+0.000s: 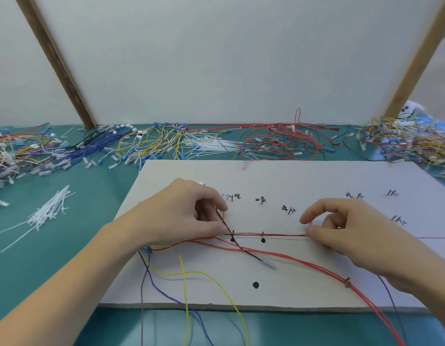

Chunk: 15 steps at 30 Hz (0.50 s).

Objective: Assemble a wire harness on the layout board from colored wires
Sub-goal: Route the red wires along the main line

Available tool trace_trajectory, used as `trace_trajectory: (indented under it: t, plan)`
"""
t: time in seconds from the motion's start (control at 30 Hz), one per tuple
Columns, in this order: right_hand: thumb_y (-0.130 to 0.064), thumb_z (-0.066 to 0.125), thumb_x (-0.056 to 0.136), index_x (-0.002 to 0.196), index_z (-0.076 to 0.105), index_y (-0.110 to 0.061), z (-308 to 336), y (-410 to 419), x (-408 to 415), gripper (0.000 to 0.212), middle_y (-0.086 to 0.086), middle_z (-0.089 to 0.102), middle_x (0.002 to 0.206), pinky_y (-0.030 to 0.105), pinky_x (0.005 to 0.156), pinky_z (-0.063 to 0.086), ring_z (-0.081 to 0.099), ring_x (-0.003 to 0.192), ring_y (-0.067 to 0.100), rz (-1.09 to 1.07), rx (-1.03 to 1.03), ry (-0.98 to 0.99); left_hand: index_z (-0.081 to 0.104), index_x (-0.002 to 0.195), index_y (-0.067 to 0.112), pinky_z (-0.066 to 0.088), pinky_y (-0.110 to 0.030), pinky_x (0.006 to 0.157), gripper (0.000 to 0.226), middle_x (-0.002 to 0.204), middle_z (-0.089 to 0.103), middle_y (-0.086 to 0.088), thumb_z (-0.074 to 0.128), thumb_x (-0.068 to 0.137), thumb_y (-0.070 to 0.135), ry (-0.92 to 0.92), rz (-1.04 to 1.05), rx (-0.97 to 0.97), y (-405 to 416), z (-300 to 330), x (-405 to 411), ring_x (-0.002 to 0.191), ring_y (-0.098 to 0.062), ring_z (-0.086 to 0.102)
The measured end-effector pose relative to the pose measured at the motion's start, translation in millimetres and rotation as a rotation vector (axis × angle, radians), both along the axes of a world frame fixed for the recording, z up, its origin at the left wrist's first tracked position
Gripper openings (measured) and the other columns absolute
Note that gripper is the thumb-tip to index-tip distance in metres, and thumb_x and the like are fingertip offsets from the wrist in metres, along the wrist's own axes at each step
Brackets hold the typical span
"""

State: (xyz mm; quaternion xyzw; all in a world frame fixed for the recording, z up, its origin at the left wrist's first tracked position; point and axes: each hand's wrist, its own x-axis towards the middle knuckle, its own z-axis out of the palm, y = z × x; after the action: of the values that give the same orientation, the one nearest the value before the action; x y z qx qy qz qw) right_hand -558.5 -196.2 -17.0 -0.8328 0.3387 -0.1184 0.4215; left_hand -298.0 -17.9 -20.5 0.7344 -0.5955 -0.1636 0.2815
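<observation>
Red wires (269, 235) lie taut across the layout board (304, 176) on the green counter (66, 245), pinched at one end by the left hand (189, 216) and at the other by the right hand (353, 233).

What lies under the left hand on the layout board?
Yellow and red wires emerge beneath the left hand on the layout board; whatever lies beneath the palm is covered.
</observation>
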Motion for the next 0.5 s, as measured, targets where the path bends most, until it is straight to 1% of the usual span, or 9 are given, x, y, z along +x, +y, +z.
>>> trace_trajectory:
  t: [0.07, 0.13, 0.23, 0.33, 0.4, 0.5]
  plan:
    - [-0.024, 0.072, 0.090, 0.086, 0.074, -0.037, -1, 0, -1, 0.014, -0.005, 0.049, 0.053, 0.020, 0.040, 0.028, 0.039, 0.048, 0.011, 0.009, 0.002, -0.008, 0.076, 0.095, 0.032, 0.045, -0.009, 0.060, 0.023, 0.084, 0.071, 0.018, 0.087, 0.076, 0.038, -0.012, 0.039, -0.076, 2, -3, -1, 0.072, -0.006, 0.067]
    - [-0.023, 0.072, 0.090, 0.084, 0.075, -0.035, -3, 0, -1, 0.014, -0.005, 0.047, 0.053, 0.019, 0.040, 0.027, 0.038, 0.047, 0.011, 0.009, 0.015, -0.026, 0.074, 0.090, 0.034, 0.044, -0.009, 0.060, 0.020, 0.088, 0.067, 0.015, 0.086, 0.076, 0.042, -0.012, 0.103, -0.143, 0, -5, -2, 0.073, -0.007, 0.069]
    - [-0.023, 0.073, 0.089, 0.084, 0.076, -0.034, -6, -1, -1, 0.013, -0.006, 0.047, 0.051, 0.017, 0.040, 0.028, 0.037, 0.045, 0.010, 0.006, 0.006, -0.044, 0.069, 0.088, 0.034, 0.043, -0.009, 0.062, 0.017, 0.083, 0.063, 0.014, 0.085, 0.080, 0.034, -0.074, 0.195, -0.179, -4, -9, -3, 0.069, -0.004, 0.067]
    - [-0.024, 0.073, 0.089, 0.087, 0.077, -0.034, -9, -1, -1, 0.011, -0.007, 0.046, 0.052, 0.017, 0.041, 0.028, 0.038, 0.046, 0.009, -0.001, 0.018, -0.056, 0.070, 0.084, 0.031, 0.043, -0.009, 0.061, 0.015, 0.073, 0.068, 0.015, 0.083, 0.082, 0.023, -0.053, 0.247, -0.191, -6, -13, -4, 0.068, -0.005, 0.065]
    - [-0.026, 0.073, 0.089, 0.088, 0.077, -0.034, -10, -1, -2, 0.009, -0.007, 0.046, 0.053, 0.017, 0.041, 0.028, 0.038, 0.046, 0.009, -0.004, 0.029, -0.058, 0.071, 0.081, 0.030, 0.044, -0.009, 0.061, 0.016, 0.072, 0.070, 0.016, 0.081, 0.083, 0.018, -0.042, 0.269, -0.200, -7, -15, -3, 0.069, -0.004, 0.064]
    - [-0.026, 0.073, 0.088, 0.088, 0.077, -0.035, -11, -1, -3, 0.010, -0.007, 0.047, 0.052, 0.015, 0.041, 0.029, 0.038, 0.044, 0.008, 0.001, 0.022, -0.063, 0.075, 0.082, 0.031, 0.045, -0.007, 0.064, 0.018, 0.077, 0.071, 0.022, 0.078, 0.085, 0.013, 0.013, 0.305, -0.204, -8, -18, -2, 0.071, -0.002, 0.066]
